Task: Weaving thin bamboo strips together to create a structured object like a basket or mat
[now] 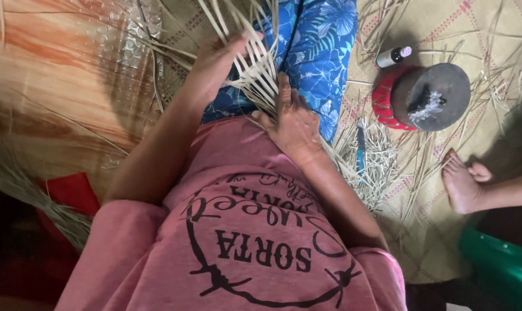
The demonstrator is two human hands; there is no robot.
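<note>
A bundle of pale dried leaf strips (pixel 260 72) lies across my lap, partly interlaced, over blue floral trousers (pixel 321 52). My left hand (pixel 219 56) is at the upper left of the bundle, its fingers closed on some of the strips and lifting them. Lower down, my right hand (pixel 292 118) presses on the woven part with thumb and fingers pinching strips. Loose ends fan out beyond both hands towards the top of the view. A pink printed shirt (pixel 244 242) fills the foreground.
To the right, on a woven mat (pixel 503 34), sit a round dark block with a red rim (pixel 431 95), a small bottle (pixel 393 56) and a blue-handled knife (pixel 360 147) among strip cuttings. Another person's foot (pixel 462 183) and a green object (pixel 503 268) are at the right.
</note>
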